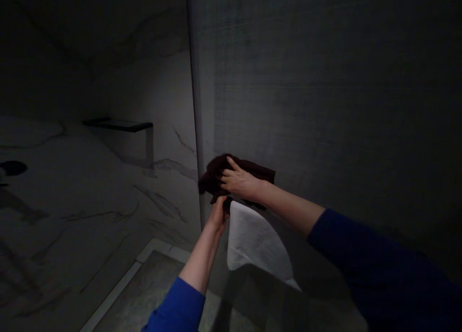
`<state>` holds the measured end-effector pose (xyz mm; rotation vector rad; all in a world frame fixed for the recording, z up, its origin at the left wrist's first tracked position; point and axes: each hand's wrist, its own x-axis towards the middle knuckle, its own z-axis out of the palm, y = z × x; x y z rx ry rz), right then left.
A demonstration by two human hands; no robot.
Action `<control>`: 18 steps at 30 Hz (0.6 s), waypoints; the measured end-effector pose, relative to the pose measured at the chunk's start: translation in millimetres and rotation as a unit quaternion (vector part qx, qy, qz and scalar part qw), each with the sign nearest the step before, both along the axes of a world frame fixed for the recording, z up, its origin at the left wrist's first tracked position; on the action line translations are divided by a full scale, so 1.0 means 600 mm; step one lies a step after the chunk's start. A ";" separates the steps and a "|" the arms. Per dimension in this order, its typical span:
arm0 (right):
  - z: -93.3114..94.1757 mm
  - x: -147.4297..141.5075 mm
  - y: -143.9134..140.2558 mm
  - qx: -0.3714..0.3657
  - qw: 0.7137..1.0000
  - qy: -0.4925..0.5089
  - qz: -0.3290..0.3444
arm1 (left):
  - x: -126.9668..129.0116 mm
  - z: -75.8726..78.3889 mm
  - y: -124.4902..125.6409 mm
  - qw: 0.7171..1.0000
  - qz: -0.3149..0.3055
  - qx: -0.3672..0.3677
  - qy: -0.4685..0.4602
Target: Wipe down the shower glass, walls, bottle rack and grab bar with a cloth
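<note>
A dark brown cloth (258,169) lies bunched against the grey panel, close to its left vertical edge. My right hand (238,180) presses on this cloth from above, its fingers curled into the folds. Just below is my left hand (218,213), closed, with its fingertips largely hidden at the lower edge of the bundle. A white cloth (258,240) hangs down beside my left hand and seems to be held in it; the exact grip is hard to see in the dim light.
The large grey panel (325,106) fills the right side. Left of its edge stands a marbled wall (169,106) with a black-framed shelf (119,125). A dark round fitting (13,168) is at far left. A pale border strip (119,288) runs along the floor.
</note>
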<state>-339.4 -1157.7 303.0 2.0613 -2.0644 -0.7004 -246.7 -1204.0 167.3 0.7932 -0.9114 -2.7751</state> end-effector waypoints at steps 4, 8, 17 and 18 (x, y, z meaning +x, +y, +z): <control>-0.002 0.019 0.048 0.021 0.999 0.004 -0.035 | 0.007 -0.007 -0.011 0.998 -0.061 0.004 0.029; 0.028 0.047 0.018 0.066 0.995 0.002 -0.075 | 0.037 -0.020 -0.036 0.989 -0.128 0.027 0.065; 0.040 0.107 -0.061 0.134 0.980 0.037 -0.141 | 0.126 -0.113 -0.150 0.979 -0.201 -0.025 -0.015; 0.061 0.116 -0.055 0.111 0.981 0.042 -0.150 | 0.127 -0.117 -0.167 0.978 -0.200 -0.052 -0.018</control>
